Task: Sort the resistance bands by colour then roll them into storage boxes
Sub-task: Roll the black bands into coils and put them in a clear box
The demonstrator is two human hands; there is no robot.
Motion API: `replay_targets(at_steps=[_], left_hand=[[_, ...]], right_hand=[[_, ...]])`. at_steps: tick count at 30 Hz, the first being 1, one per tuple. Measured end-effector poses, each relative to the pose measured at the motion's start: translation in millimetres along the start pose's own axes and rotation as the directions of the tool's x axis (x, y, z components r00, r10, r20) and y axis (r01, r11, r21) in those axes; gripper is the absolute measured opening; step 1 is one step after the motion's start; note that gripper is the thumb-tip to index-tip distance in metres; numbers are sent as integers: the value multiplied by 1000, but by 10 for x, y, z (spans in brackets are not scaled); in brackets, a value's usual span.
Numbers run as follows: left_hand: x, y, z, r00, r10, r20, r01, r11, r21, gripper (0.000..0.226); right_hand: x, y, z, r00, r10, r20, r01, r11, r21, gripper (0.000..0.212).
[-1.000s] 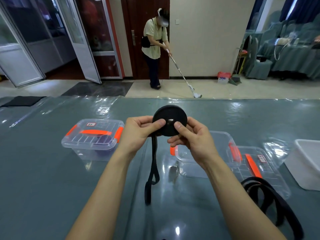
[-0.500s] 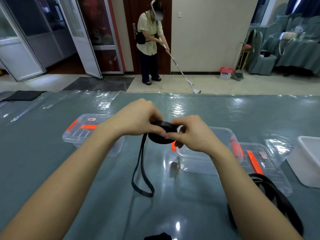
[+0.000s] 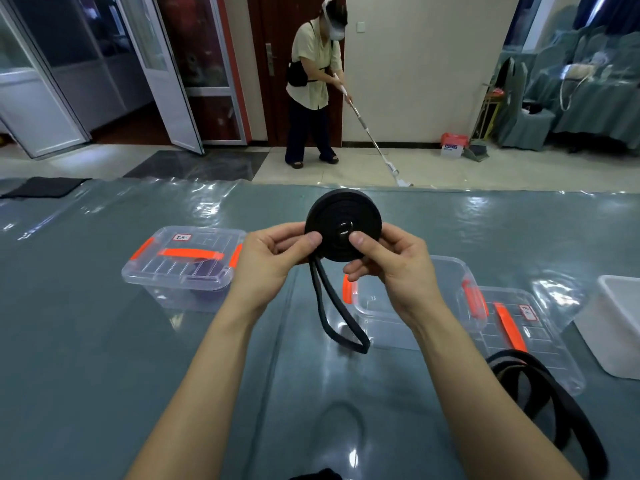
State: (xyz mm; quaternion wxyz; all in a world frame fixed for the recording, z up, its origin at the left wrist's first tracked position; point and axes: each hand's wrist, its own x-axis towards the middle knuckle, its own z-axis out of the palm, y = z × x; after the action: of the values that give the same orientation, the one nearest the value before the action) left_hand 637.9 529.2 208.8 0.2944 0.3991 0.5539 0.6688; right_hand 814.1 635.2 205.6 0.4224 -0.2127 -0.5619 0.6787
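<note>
A black resistance band [image 3: 341,216], mostly wound into a flat coil, is held upright above the table. My left hand [image 3: 273,259] pinches the coil's left edge and my right hand [image 3: 388,265] pinches its middle with thumb on the face. A short loop of the band's tail hangs down to the table. An open clear storage box [image 3: 446,292] with orange clips stands just behind my right hand, its lid [image 3: 530,337] lying to its right. A closed clear box [image 3: 188,268] with an orange handle sits at the left, something purple inside.
Another loose black band [image 3: 554,403] lies at the right, partly over the lid. A white tub [image 3: 616,327] stands at the far right edge. The table is covered with clear plastic film. Beyond it a person [image 3: 311,81] mops the floor.
The coil was tipped flat half a second ago and now stands upright facing me again. The hanging tail has grown shorter as more band wound on.
</note>
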Motion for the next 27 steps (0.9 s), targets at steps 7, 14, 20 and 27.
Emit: replay_targets(at_steps=[7, 14, 20, 27], left_hand=[[-140, -194, -44, 997, -67, -24, 66, 998, -3, 31], [-23, -116, -340, 939, -81, 335, -219, 611, 761, 22], [93, 104, -348, 906, -143, 398, -343, 301, 890, 13], [155, 195, -358, 881, -185, 435, -384, 257, 887, 14]], right_hand=[[-102, 180, -7, 988, 129, 83, -120, 987, -105, 28], [5, -20, -136, 957, 203, 208, 2, 712, -702, 58], [27, 41, 54, 915, 197, 351, 232, 455, -860, 17], [-16, 193, 84, 913, 98, 397, 340, 355, -871, 28]])
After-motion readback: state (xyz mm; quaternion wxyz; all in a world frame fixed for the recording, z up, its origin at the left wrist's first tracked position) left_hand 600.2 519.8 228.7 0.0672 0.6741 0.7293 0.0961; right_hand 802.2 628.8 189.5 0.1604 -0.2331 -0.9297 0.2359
